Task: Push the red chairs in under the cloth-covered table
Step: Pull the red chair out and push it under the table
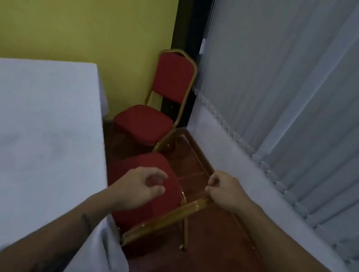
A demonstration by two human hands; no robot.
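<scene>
Two red chairs with gold frames stand to the right of the white cloth-covered table. The near chair has its seat partly under the table edge, and its gold back rail runs diagonally below my hands. My left hand hovers over that seat, fingers loosely curled and apart, holding nothing. My right hand is a loose fist with its heel over the right end of the back rail. The far chair stands in the corner, turned toward the table and apart from it.
A yellow wall lies behind the table. Grey vertical blinds and a low white sill run along the right. A strip of red-brown floor lies between the table and the sill. The tablecloth's corner hangs beside the near chair.
</scene>
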